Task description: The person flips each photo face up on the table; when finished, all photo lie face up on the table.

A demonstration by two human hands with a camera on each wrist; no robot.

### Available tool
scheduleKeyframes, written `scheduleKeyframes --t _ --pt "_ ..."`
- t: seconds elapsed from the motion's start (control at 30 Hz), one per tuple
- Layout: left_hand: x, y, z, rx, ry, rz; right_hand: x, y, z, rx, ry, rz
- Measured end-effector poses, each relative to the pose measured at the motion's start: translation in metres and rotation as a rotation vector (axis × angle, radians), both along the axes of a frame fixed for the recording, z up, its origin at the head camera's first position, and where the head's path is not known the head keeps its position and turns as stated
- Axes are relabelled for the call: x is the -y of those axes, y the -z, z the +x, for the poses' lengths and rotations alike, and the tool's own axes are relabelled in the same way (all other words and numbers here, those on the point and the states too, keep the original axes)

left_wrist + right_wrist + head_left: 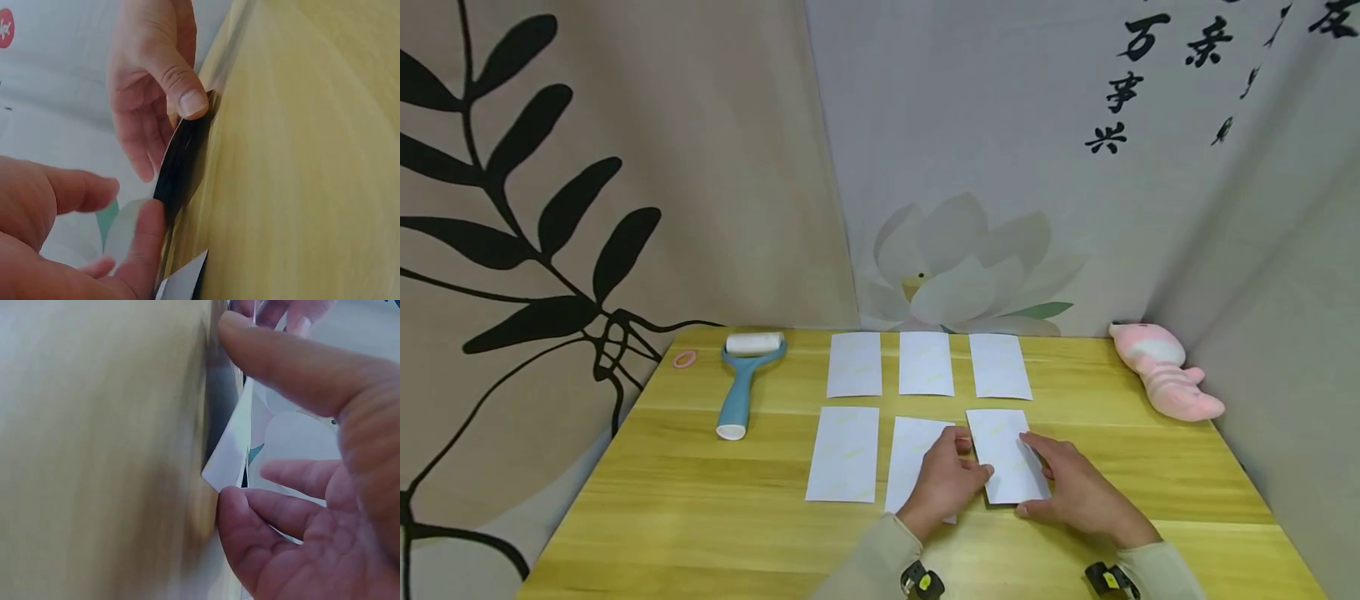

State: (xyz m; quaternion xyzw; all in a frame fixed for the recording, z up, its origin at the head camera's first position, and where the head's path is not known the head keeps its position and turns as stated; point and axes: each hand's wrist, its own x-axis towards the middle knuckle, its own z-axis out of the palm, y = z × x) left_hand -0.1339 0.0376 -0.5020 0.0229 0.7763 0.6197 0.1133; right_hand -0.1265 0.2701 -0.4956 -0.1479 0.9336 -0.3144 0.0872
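Note:
A white card [1003, 454] with faint yellow marks lies at the right of the near row, slightly raised off the table. My right hand [1075, 492] holds it along its right side, thumb at the near corner and fingers farther up. My left hand [946, 479] is at its left side, over part of the neighbouring white card [912, 450]. In the left wrist view, the held card shows a black underside [181, 165]; the left thumb touches its edge while the index finger stays apart. The right wrist view shows a lifted white corner [228, 453] near the right fingertips.
Several more white cards, such as this near-left one [842, 454], lie in two rows on the wooden table [685, 517]. To the left are a blue-handled lint roller [741, 387] and a small pink ring [684, 359]. A pink plush toy [1165, 371] rests at the back right corner.

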Motion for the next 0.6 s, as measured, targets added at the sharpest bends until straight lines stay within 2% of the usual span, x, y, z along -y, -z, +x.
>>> scheduleKeyframes --t 0.17,0.3,0.47,0.6 --pt "-0.009 0.001 0.005 0.059 -0.016 0.153 0.000 -0.001 0.001 0.024 0.005 -0.025" --pt "-0.015 0.003 0.008 0.079 -0.007 0.210 -0.002 0.001 0.002 0.026 -0.003 -0.067" --pt "-0.017 0.005 0.008 0.136 0.008 0.303 -0.003 0.001 0.004 0.029 -0.022 -0.138" --pt "-0.016 0.007 0.008 0.172 0.037 0.362 -0.003 0.001 0.006 -0.003 -0.031 -0.113"
